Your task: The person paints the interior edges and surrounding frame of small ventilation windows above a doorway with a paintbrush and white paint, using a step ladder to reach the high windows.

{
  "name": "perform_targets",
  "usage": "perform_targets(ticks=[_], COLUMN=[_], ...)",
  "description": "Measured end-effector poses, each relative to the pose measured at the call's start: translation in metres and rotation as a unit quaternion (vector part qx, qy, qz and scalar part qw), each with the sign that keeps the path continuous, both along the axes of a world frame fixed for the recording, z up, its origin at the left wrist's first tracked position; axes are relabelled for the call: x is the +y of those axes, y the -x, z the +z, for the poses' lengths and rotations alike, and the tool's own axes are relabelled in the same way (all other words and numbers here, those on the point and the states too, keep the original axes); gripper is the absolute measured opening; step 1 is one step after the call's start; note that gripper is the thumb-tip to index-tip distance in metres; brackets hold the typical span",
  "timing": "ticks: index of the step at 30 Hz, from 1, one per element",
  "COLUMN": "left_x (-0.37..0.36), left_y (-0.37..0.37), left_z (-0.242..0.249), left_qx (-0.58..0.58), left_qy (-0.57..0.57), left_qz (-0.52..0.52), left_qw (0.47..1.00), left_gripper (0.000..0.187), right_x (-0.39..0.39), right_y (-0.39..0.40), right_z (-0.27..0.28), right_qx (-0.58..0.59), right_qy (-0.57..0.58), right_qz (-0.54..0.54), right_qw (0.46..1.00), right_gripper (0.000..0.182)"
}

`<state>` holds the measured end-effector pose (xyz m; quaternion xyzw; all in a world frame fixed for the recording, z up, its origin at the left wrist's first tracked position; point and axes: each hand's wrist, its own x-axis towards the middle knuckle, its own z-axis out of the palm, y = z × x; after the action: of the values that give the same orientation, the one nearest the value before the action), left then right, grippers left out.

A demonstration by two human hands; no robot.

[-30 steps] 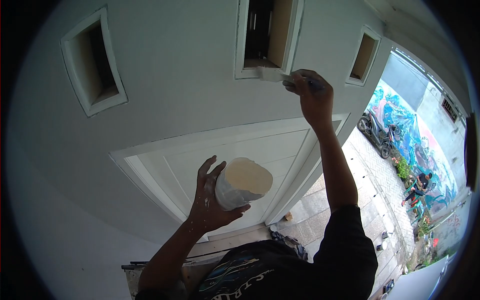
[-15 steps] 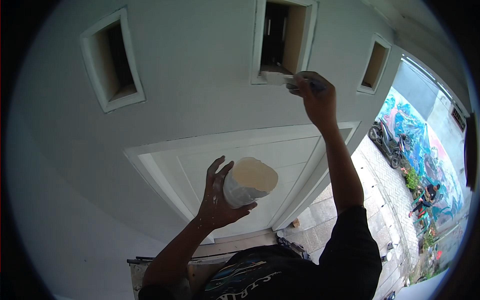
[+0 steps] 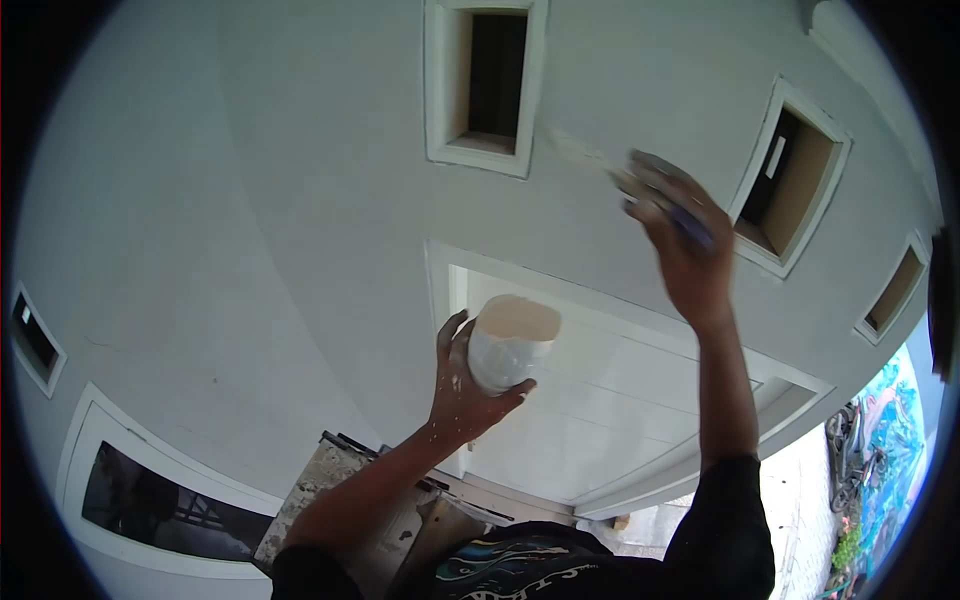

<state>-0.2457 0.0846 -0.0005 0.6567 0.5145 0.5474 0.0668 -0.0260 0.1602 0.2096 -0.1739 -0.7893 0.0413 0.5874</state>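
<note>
My left hand (image 3: 468,385) is wrapped round a white paint-smeared container (image 3: 512,350), held upright in front of the white door (image 3: 600,400). Pale paint shows inside its open top. Higher up and to the right, my right hand (image 3: 685,225) grips a paintbrush (image 3: 640,188) by its handle. The brush's pale bristles point up and left toward the grey wall and are smeared by motion, so contact with the wall cannot be told. A white-framed opening (image 3: 485,163) lies left of the brush, and another (image 3: 790,255) is just right of my right hand.
Below my left arm is a paint-spotted board or platform (image 3: 325,475). A white-framed window (image 3: 180,500) is at the lower left, and small framed openings sit at both sides. Outside at the right are a motorcycle (image 3: 845,455) and a colourful mural (image 3: 895,440).
The view has swung left, bringing the lower-left window into sight. My right hand and brush have left the edge of the framed opening and are now over plain wall. My left hand still holds the container.
</note>
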Motion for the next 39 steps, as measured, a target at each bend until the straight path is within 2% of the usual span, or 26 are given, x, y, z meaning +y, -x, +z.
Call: perform_targets(ticks=[2,4,6,8,10,12,16,18,19,21,22,24,25,26,28,29,31,32,34,35,37,39], left_x=[-0.006,-0.012,-0.012,-0.009,-0.009,-0.011,-0.010,-0.009,-0.008,-0.007,-0.006,-0.007,-0.007,-0.007,-0.009,-0.010,-0.007,-0.006,-0.008,-0.008,-0.007,-0.009], left_y=[0.016,0.028,0.037,0.038,0.038,0.035,0.031,0.030,0.029,0.029,0.029,0.029,0.029,0.029,0.028,0.029,0.031,0.031,0.030,0.030,0.031,0.031], left_z=[-0.014,-0.021,-0.029,-0.040,-0.037,-0.032,-0.033,-0.034,-0.036,-0.038,-0.039,-0.041,-0.041,-0.041,-0.038,-0.037,-0.041,-0.043,-0.041,-0.040,-0.042,-0.041], left_qx=[0.007,0.020,0.049,-0.011,0.017,0.017,0.037,0.050,0.025,-0.003,0.029,0.062,0.054,0.047,0.028,0.010,0.014,0.018,0.035,0.053,0.032,0.012], left_qy=[-0.032,-0.014,-0.013,-0.004,-0.024,0.003,0.011,0.005,0.017,0.027,0.026,0.025,0.025,0.023,0.037,0.050,0.042,0.037,0.035,0.032,0.039,0.044], left_qz=[0.024,0.080,0.090,0.094,0.100,0.059,0.062,0.059,0.047,0.037,0.046,0.056,0.049,0.042,0.038,0.032,0.026,0.019,0.036,0.054,0.045,0.035], left_qw=[0.999,0.996,0.995,0.996,0.995,0.998,0.997,0.997,0.998,0.999,0.998,0.996,0.997,0.998,0.998,0.998,0.999,0.999,0.998,0.997,0.998,0.998], left_gripper=[0.104,0.102,0.101,0.101,0.101,0.100,0.099,0.099,0.100,0.101,0.100,0.100,0.100,0.099,0.099,0.099,0.099,0.099,0.099,0.100,0.099,0.099], right_x=[0.032,0.058,0.082,0.108,0.126,0.135,0.140,0.139,0.137,0.131,0.137,0.148,0.151,0.153,0.147,0.143,0.139,0.143,0.160,0.164,0.164,0.157], right_y=[0.047,0.084,0.119,0.149,0.173,0.189,0.192,0.177,0.179,0.189,0.199,0.217,0.218,0.213,0.199,0.199,0.201,0.205,0.216,0.216,0.211,0.198], right_z=[0.000,0.013,0.036,0.060,0.073,0.076,0.067,0.071,0.073,0.078,0.079,0.084,0.086,0.087,0.092,0.092,0.093,0.095,0.099,0.099,0.101,0.100], right_qx=[0.086,0.125,0.164,0.178,0.191,0.204,0.183,0.185,0.184,0.222,0.220,0.223,0.234,0.233,0.240,0.239,0.265,0.264,0.220,0.219,0.225,0.224], right_qy=[0.071,0.037,-0.061,-0.089,-0.112,-0.125,-0.039,0.011,0.009,-0.010,-0.010,-0.118,-0.069,-0.070,0.053,0.052,-0.042,-0.043,-0.106,-0.105,-0.034,-0.003], right_qz=[0.075,0.033,-0.009,-0.012,-0.020,-0.046,-0.027,0.056,0.056,-0.005,-0.004,-0.107,-0.073,-0.072,0.048,0.049,-0.027,-0.027,-0.172,-0.172,-0.078,-0.036], right_qw=[0.991,0.991,0.984,0.980,0.975,0.970,0.982,0.981,0.981,0.975,0.975,0.962,0.967,0.967,0.968,0.968,0.963,0.963,0.954,0.955,0.971,0.974], right_gripper=[0.022,0.019,0.018,0.017,0.017,0.018,0.018,0.018,0.018,0.018,0.018,0.019,0.020,0.020,0.020,0.020,0.022,0.022,0.023,0.023,0.025,0.025])
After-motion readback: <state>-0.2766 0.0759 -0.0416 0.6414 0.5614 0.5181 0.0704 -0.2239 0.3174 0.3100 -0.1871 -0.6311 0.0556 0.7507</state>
